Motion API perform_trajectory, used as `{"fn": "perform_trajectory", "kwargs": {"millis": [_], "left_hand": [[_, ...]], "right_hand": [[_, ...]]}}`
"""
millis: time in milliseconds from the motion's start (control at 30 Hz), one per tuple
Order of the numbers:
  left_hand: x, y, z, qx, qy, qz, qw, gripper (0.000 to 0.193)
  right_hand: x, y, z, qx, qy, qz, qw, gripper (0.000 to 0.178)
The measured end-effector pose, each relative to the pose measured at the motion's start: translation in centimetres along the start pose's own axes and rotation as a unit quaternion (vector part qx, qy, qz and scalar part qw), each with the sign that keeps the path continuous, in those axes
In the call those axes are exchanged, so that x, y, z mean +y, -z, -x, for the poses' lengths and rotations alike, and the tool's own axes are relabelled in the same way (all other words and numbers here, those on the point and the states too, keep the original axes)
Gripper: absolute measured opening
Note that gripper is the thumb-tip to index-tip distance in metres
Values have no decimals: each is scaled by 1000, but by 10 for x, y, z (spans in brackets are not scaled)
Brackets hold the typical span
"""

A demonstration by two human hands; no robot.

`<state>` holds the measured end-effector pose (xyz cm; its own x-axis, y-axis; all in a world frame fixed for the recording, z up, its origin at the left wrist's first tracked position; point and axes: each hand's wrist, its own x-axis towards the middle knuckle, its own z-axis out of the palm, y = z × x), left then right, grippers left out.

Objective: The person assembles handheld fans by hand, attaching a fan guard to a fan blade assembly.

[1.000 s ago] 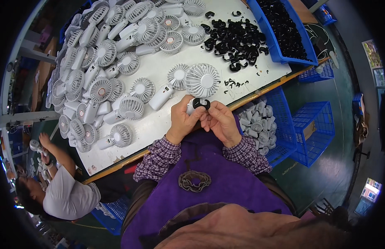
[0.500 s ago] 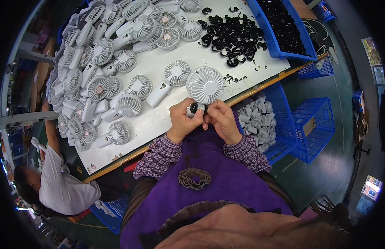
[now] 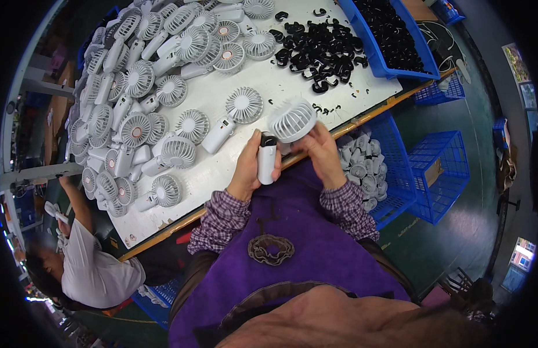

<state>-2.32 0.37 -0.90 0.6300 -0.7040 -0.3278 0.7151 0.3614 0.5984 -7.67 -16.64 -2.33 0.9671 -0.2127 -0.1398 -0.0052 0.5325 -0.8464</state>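
Note:
A white handheld fan is between my hands in front of my waist, over the table's near edge. My left hand [image 3: 247,169] is closed around its white handle [image 3: 267,164], which stands upright with a black curved piece [image 3: 269,140] at its top. The round, ribbed fan head [image 3: 293,120] sits up and to the right of the handle, tilted. At its lower right edge my right hand [image 3: 322,155] grips it, with some fingertips hidden behind the cage. The joint between head and handle is partly hidden.
Many white fans [image 3: 138,78] are heaped on the white table [image 3: 222,191] to the left. Loose black pieces [image 3: 324,52] lie at the back, beside a blue bin [image 3: 391,72] of more. A blue crate of white fans [image 3: 365,165] stands right. A person [image 3: 100,269] sits at left.
The fan has turned: its handle now shows upright in my left hand and the head tilts sideways. My right hand has moved right, from the neck to the head's edge.

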Motion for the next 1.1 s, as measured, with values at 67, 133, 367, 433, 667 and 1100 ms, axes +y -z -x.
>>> {"fn": "perform_trajectory", "kwargs": {"millis": [67,133,367,433,667,1100], "left_hand": [[-11,2,-6,-133,170,215,952,66],[-28,-6,-8,-226,218,215,925,67],[-15,-6,10,-88,116,8,989,46],[-23,5,11,-152,138,106,973,46],[-29,-27,17,-133,164,119,970,45],[45,11,52,274,-226,-642,679,25]], "right_hand": [[-6,2,-13,-32,19,-32,999,50],[-18,-2,-24,-78,4,-91,993,50],[-38,-10,-30,-13,-14,-2,1000,48],[-30,2,-15,-120,-77,-16,990,60],[2,-11,26,-138,-116,-335,925,53],[62,226,91,393,-71,-222,890,34]]}}
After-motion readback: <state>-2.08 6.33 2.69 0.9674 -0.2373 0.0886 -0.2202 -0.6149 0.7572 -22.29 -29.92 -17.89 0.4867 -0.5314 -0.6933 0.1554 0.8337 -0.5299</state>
